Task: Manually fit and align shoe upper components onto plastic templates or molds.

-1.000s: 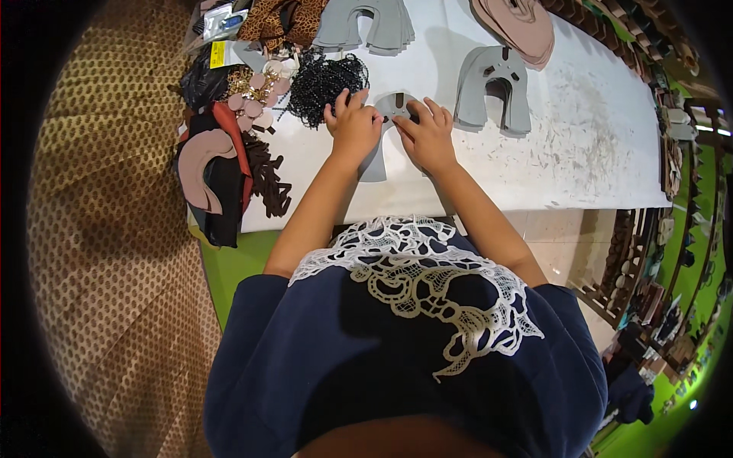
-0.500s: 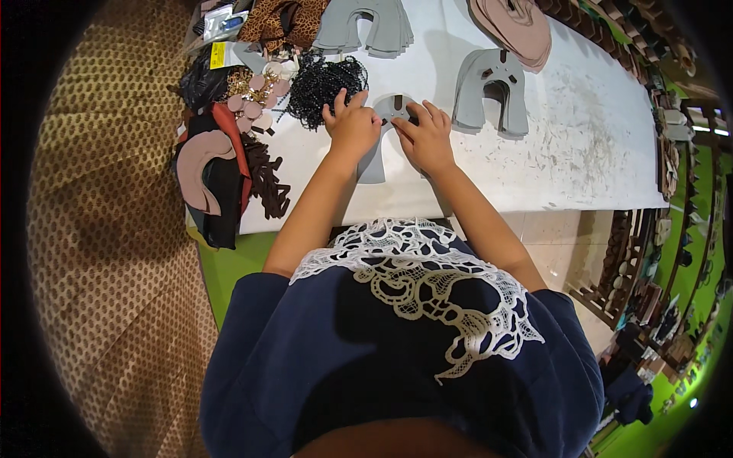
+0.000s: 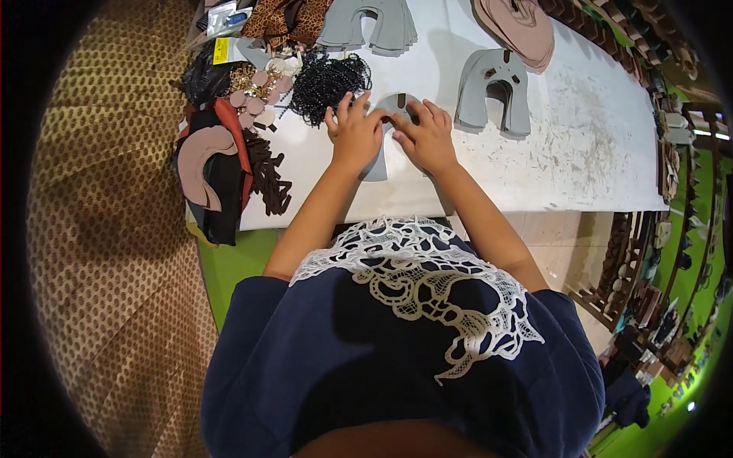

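Toward three o'clock, one fingertip of the left hand (image 3: 355, 140) has been moved, nearly meeting the right hand (image 3: 430, 142); other left fingers are spread; whether anything is pinched cannot be told. Beneath lies the grey piece (image 3: 373, 169), brown tab (image 3: 402, 101) at twelve; by uneven pressing it could be skewed.

A navy-blue top (image 3: 263, 382) is worn, cut with short, plain sleeves (image 3: 569, 324), by which the forearms (image 3: 500, 225) and fingers (image 3: 437, 114) are left uncovered. The chest is trimmed with white openwork lace (image 3: 500, 294), in which scrolls, loops and patches of fine mesh are bounded by thicker corded outlines. The lace is irregularly edged and drawn out into pointed tips; where shaded, it is dulled to cream.
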The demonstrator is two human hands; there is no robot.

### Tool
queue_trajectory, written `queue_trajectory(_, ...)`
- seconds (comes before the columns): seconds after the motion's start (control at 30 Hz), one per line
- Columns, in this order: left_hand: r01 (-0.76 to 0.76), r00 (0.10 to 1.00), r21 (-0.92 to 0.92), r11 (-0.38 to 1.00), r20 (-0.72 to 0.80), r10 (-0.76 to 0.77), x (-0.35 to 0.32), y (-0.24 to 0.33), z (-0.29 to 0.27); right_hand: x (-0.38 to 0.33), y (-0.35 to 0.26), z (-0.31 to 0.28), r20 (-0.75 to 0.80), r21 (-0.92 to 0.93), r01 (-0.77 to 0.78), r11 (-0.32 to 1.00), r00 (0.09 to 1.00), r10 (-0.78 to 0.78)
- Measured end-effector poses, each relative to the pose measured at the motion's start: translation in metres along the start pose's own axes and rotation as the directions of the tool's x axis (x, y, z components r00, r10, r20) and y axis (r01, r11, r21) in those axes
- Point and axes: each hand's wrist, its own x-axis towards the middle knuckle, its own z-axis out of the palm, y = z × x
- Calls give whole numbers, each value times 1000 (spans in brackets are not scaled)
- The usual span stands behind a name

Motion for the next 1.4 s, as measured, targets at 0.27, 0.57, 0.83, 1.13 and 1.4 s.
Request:
queue_trajectory(0.27, -93, 995, 120, 988, -19, 96, -27, -6, 1, 1, -1, -2, 0, -65, 72, 995, 997, -72)
queue_trajectory(0.57, -25, 999, 136, 990, 41, 20, -27, -2, -1, 1, 8, 2, -189, 246, -155, 957, 961, 204)
queue_trajectory(0.83, -126, 992, 149, 981, 36, 122, -24, -1, 1, -7, 9, -3, -97, 294, -234, 927, 957, 273)
queue_trajectory(1.13, -129, 990, 81, 988, 61, 124, -25, -4, -2, -13, 0, -6, -134, 102, -142, 985, 979, 155)
queue_trajectory(1.4, -67, 998, -2, 998, 10, 67, -20, -14, 5, -14, 4, -2, -205, 126, -218, 968, 949, 240)
